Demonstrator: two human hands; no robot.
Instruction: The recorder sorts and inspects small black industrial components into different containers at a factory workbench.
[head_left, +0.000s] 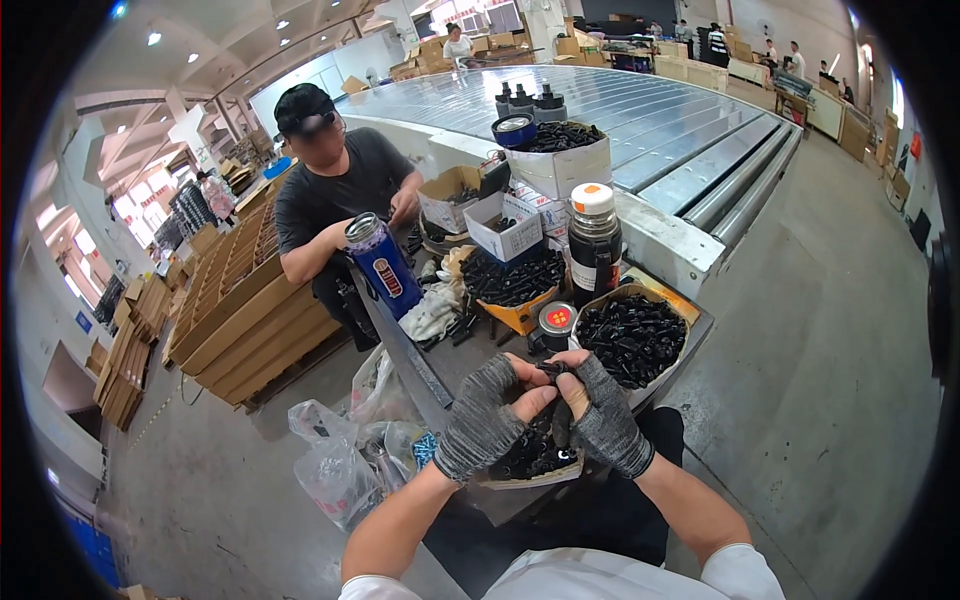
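Both my hands wear grey fingerless knit gloves and meet over an open box of small black parts (535, 462). My left hand (482, 412) pinches a small black part (551, 370) between thumb and fingertips. From the other side, my right hand (610, 412) grips the same part, its thumb on top. The part's exact kind is too small to make out. A dark, elongated piece (562, 424) hangs below the right thumb. Just beyond my right hand stands a carton of black plastic pieces (634, 338). Another carton of black pieces (512, 278) sits farther back.
A black thermos (594, 250), a round lid (557, 319) and a large blue can (388, 275) stand on the bench. Plastic bags (335, 465) hang at its left. Across sits a co-worker (345, 180). Behind stretches a metal roller conveyor (660, 130); stacked cartons (255, 310) stand left.
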